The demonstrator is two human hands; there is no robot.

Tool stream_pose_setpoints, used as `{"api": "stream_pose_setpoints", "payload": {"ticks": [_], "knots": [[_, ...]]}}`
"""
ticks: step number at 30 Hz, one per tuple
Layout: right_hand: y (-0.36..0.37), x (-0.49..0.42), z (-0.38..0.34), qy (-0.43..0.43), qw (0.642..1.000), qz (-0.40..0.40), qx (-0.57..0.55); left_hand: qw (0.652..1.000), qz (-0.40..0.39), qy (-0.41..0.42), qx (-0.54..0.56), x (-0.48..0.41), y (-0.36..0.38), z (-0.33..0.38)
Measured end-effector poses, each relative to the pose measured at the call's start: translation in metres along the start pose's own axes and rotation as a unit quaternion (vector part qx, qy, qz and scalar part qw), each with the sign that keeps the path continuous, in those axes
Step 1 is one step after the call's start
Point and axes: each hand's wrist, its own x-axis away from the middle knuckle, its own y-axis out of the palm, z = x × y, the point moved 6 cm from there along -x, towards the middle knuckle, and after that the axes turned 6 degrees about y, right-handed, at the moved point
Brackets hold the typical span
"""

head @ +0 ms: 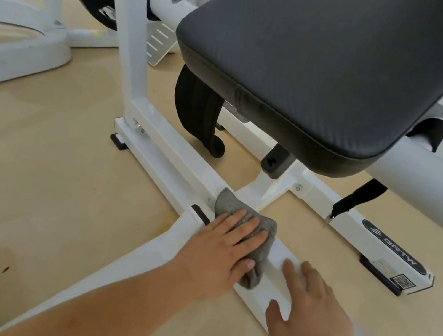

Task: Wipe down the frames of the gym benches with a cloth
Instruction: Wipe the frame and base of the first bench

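Grey knitted cloth (233,203) lies crumpled under the left hand (218,251), whose straight fingers press it onto the white painted steel floor bar (164,153) of the bench frame, right at the cross-joint. Just beside it, nearer the person, the right hand (314,310) rests spread and empty on the same bar. The bar's long axis runs away up-left toward the upright post, so the left hand probably leads the stroke. A black padded seat (317,67) overhangs beyond.
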Motion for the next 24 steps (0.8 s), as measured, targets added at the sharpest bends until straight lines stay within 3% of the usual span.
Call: {"api": "stream_pose_setpoints", "payload": {"ticks": [6,9,11,13,15,21,24], "knots": [[-0.019,0.003,0.000,0.016,0.996,-0.055,-0.072,0.985,-0.066,-0.161,-0.012,-0.030,-0.021,-0.071],[-0.024,0.003,0.005,0.016,0.994,-0.068,-0.090,0.979,0.016,-0.202,0.009,-0.028,-0.008,-0.045],[-0.022,0.005,0.007,0.018,0.991,-0.088,-0.095,0.971,0.119,-0.179,0.103,-0.015,0.004,0.004],[-0.022,0.006,0.010,0.019,0.989,-0.097,-0.110,0.939,0.182,-0.152,0.248,0.003,0.018,0.058],[-0.023,0.004,0.012,0.017,0.985,-0.113,-0.126,0.907,0.224,-0.160,0.320,0.014,0.028,0.088],[-0.027,-0.003,0.020,0.010,0.977,-0.157,-0.146,0.833,0.255,-0.300,0.389,-0.018,0.024,0.049],[-0.030,-0.007,0.025,0.009,0.973,-0.171,-0.153,0.822,0.257,-0.326,0.389,-0.033,0.023,0.043]]}}
